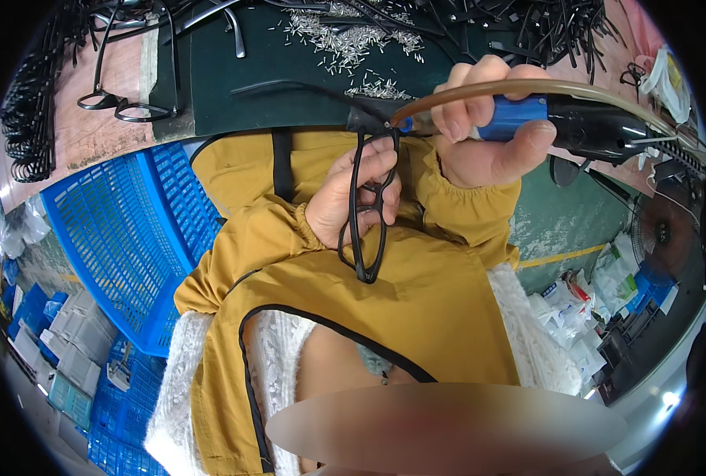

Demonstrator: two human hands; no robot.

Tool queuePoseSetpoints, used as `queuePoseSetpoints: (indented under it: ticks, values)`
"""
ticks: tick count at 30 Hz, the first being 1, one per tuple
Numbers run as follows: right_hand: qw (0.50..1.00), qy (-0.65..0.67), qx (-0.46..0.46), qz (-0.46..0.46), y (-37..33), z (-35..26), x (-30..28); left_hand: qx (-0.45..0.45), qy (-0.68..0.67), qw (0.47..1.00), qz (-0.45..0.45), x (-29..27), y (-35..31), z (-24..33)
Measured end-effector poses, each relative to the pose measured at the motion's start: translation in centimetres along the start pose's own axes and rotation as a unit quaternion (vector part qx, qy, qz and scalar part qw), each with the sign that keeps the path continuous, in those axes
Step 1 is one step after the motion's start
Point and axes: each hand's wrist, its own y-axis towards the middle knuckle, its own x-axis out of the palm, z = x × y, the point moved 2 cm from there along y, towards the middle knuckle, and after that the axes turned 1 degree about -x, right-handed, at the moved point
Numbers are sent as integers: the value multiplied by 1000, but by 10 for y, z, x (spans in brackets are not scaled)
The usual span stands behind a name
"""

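Note:
My left hand (351, 190) is closed on a black eyeglass frame (356, 226), whose front hangs downward below the table's edge. A thin dark temple arm (297, 86) stretches left over the table from the frame's upper end. In my right hand (488, 135) is a blue and black electric screwdriver (587, 127), held level, its tip pointing left at the frame's hinge end. Whether the tip touches a screw is too small to tell. A brown cord or tube (527, 86) arches over the tool and my right fingers.
Small silvery screws (345, 47) lie heaped on the dark table mat (210, 87). Black temple arms (527, 24) pile up behind. Another pair of glasses (123, 107) sits at the left, beside stacked black parts (31, 119). A blue basket (115, 238) stands lower left; a fan (662, 230) is right.

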Motion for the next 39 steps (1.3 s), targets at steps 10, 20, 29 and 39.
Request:
queuePoseSetpoints:
  ticks: [10,20,29,39]
  values:
    - [995,83,34,-32,52,-5,-5,13,84,994,65,11,-13,8]
    - [995,49,-40,73,101,11,-29,281,208,936,34,28,-36,72]
    - [994,99,51,8,58,-1,-22,556,538,628,77,35,-15,20]
    - [991,102,89,-6,44,1,-35,476,617,619,101,21,-31,9]
